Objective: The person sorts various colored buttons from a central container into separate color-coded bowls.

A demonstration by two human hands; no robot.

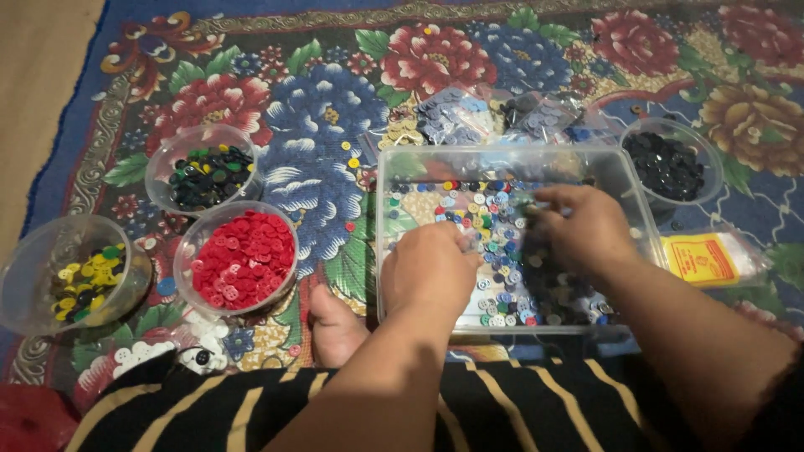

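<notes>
A clear rectangular plastic tub [394, 167] sits on a flowered carpet and holds several mixed buttons [494, 219] in blue, white, green and dark colours. My left hand [431, 272] rests inside the tub at its near left, fingers curled down onto the buttons. Further right in the tub, my right hand [582, 226] has its fingertips pinching at the button pile. Whether either hand has a button between its fingers is hidden.
To the left stand round clear bowls: red buttons [244, 259], dark and green buttons [209, 174], yellow and dark buttons [84, 280]. A bowl of black buttons [666, 163] stands right. Bags of buttons [456, 117] lie behind the tub, a yellow packet [702, 259] at right. My bare foot [335, 326] lies near the tub.
</notes>
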